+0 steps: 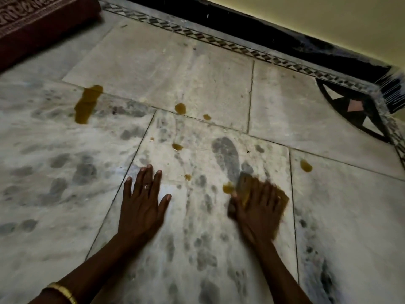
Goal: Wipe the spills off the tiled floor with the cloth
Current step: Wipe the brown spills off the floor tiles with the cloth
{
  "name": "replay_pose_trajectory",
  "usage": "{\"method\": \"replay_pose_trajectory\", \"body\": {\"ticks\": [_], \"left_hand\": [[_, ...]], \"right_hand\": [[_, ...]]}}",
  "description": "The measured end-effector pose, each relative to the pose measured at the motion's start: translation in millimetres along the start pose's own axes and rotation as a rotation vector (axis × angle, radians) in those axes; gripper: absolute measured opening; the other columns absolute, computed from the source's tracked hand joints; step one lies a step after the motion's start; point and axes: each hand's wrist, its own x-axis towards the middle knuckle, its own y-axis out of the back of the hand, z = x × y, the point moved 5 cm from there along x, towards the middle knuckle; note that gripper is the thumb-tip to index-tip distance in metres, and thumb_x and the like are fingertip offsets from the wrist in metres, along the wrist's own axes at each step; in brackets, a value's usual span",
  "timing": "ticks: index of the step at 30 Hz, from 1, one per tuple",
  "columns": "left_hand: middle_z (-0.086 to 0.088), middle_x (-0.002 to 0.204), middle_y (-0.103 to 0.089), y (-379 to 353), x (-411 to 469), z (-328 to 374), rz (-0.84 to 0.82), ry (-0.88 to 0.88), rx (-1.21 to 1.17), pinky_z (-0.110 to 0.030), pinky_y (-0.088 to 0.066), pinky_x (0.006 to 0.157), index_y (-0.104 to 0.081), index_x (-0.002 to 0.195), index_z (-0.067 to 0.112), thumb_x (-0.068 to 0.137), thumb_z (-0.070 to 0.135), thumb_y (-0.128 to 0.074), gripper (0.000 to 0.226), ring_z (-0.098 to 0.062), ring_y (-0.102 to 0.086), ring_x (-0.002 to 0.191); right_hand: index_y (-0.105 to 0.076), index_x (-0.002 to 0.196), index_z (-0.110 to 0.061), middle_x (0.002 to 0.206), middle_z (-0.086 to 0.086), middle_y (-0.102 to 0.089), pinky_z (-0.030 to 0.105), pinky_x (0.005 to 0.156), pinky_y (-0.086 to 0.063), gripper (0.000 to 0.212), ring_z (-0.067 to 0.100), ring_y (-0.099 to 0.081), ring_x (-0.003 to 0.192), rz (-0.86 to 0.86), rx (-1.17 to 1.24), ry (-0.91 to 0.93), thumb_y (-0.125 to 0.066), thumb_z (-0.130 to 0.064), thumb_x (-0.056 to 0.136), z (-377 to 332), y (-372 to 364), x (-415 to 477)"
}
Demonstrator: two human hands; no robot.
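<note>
A: Head view, go. Hands?
B: Left hand (142,207) is flat on the floor (197,69), palm down, fingers straight and spread, holding nothing. Ring (146,186) on one finger, gold bangle (63,291) on that wrist.
A: Right?
B: Right hand (256,209) is blurred. It lies flat on top of the cloth (242,183), fingers stretched out, pressing it to the tile. Not curled round it, as far as the blur shows.
A: Cloth where?
B: Brownish, under the right hand, on the same tile as the left hand. Its edges poke out past the fingertips and on the right side.
A: Spills?
B: Yellow-brown. Nearest spot (228,187) touches the cloth's left edge. Small drop (187,177) sits between the hands, mid drop (177,146) further up. Round blob (180,108) is on a grout line. Big puddle (86,105) is far left, well apart from the cloth. Side blob (306,166) is on the next tile, to the right.
A: Rest?
B: Dark red rug (32,29) top left, patterned border (219,40) along the black skirting (263,23), pale wall (328,12) above. Grey smudges across the tiles.
</note>
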Motion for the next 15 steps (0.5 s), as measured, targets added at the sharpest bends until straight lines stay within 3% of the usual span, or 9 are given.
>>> {"method": "replay_pose_trajectory", "body": {"ticks": [3,6,10,12,15], "left_hand": [[-0.009,0.162,-0.011,-2,2,0,-0.013,-0.007,0.007,-0.049,-0.007,0.119,-0.018,0.153,0.014,0.096,0.05,-0.021,0.067,-0.021,-0.008,0.149],[-0.011,0.161,-0.013,0,3,1,-0.012,-0.016,0.026,-0.049,-0.01,0.119,-0.021,0.152,0.013,0.096,0.045,-0.023,0.064,-0.023,-0.012,0.149],[-0.012,0.16,-0.019,4,2,-1,0.0,-0.015,0.013,-0.049,-0.015,0.118,-0.029,0.15,0.012,0.094,0.037,-0.027,0.061,-0.025,-0.02,0.147],[-0.012,0.159,-0.019,5,3,0,0.004,-0.016,0.005,-0.05,-0.015,0.118,-0.029,0.15,0.012,0.094,0.036,-0.029,0.061,-0.024,-0.019,0.147],[-0.012,0.16,-0.018,5,3,1,-0.015,-0.004,-0.012,-0.05,-0.016,0.117,-0.028,0.15,0.011,0.095,0.037,-0.029,0.061,-0.024,-0.016,0.148]], "right_hand": [[-0.005,0.151,-0.031,0.161,0.013,-0.005,0.047,0.117,0.009,0.09,0.032,0.0,0.148,-0.009,-0.011,0.145,-0.012,-0.084,0.079,-64,-7,35],[-0.013,0.152,-0.033,0.162,0.012,-0.005,0.047,0.118,0.006,0.078,0.03,0.001,0.149,-0.009,0.004,0.329,-0.03,-0.07,0.085,-108,-14,23],[-0.007,0.151,-0.041,0.162,0.006,-0.01,0.053,0.117,-0.007,0.069,0.028,0.0,0.149,-0.077,-0.117,0.543,-0.03,-0.057,0.088,-77,-14,-28],[-0.01,0.15,-0.042,0.16,0.006,-0.022,0.057,0.115,-0.009,0.068,0.031,-0.008,0.148,-0.082,-0.212,0.512,-0.03,-0.052,0.086,-34,-12,-32],[-0.016,0.15,-0.035,0.159,0.012,-0.021,0.054,0.117,-0.005,0.066,0.032,-0.012,0.148,-0.035,-0.203,0.207,-0.02,-0.052,0.087,4,-5,-1]]}}
